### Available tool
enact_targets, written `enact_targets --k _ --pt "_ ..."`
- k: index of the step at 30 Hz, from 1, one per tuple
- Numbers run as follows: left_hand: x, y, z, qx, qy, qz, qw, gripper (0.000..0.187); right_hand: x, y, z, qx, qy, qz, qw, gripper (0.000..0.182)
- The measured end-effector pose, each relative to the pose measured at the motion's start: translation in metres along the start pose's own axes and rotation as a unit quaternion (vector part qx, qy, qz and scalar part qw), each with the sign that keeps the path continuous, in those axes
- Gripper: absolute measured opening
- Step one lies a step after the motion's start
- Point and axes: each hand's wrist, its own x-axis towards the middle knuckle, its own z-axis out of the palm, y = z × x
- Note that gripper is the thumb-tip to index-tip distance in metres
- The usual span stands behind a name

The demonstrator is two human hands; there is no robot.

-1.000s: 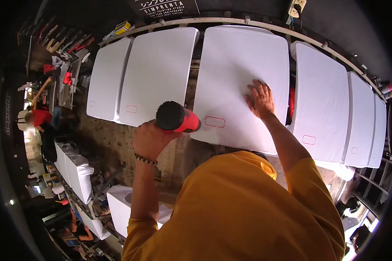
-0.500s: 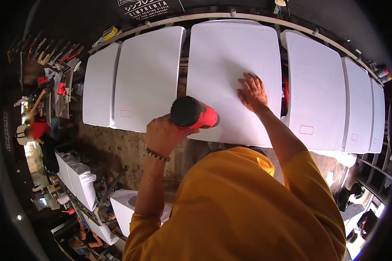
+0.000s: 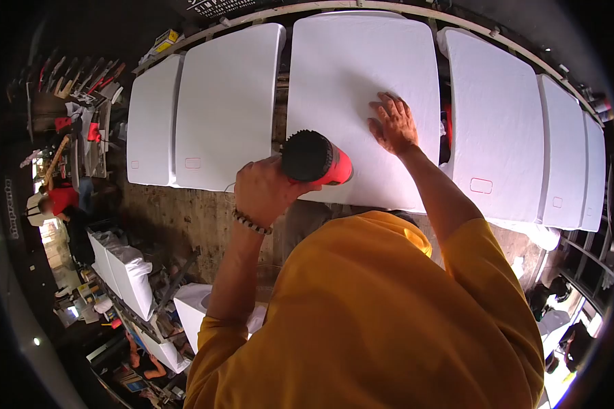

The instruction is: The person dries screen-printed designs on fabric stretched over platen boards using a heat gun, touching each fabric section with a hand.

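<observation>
My left hand (image 3: 259,189) is wrapped round the handle of a red and black heat gun (image 3: 337,168). The gun is held above the near part of a white T-shirt (image 3: 351,58) stretched over the middle board; its front end is mostly hidden behind its body. On the right side of that same shirt rests my right hand (image 3: 394,124), palm down with the fingers spread. No print shows on the visible cloth of this shirt.
More boards with white shirts stand either side, such as a left one (image 3: 228,102) and a right one (image 3: 494,123) bearing small red outlines. A rail (image 3: 252,22) runs behind. Squeegee-like tools (image 3: 75,75) hang at far left. A person in red (image 3: 63,199) is beyond.
My left hand has moved the heat gun slightly to the right over the shirt. My right hand stays at about the same spot on the cloth. The whole view has shifted a little.
</observation>
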Motion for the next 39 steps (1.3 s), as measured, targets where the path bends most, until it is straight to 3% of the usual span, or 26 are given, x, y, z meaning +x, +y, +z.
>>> enact_targets --k 8,16,22,25,34,39 --pt "-0.006 -0.029 -0.006 0.040 0.030 -0.017 0.999 0.056 0.001 0.000 0.003 -0.030 -0.056 0.030 0.998 0.046" --pt "-0.029 -0.058 -0.035 0.134 0.009 -0.086 0.987 0.056 0.000 -0.001 0.004 -0.017 -0.006 0.007 1.000 0.043" --pt "-0.027 -0.063 -0.033 0.086 0.008 -0.079 0.993 0.056 0.001 0.001 0.004 -0.018 -0.016 0.010 1.000 0.045" --pt "-0.020 -0.057 -0.019 0.071 0.052 -0.052 0.995 0.055 0.000 -0.001 0.002 -0.017 -0.016 0.009 1.000 0.045" --pt "-0.004 -0.030 0.002 0.024 0.014 0.019 0.999 0.055 -0.001 0.003 0.006 -0.026 -0.004 0.002 1.000 0.045" --pt "-0.001 -0.016 0.004 0.021 0.021 0.015 0.999 0.056 -0.001 0.000 0.004 -0.023 -0.008 0.006 1.000 0.045"
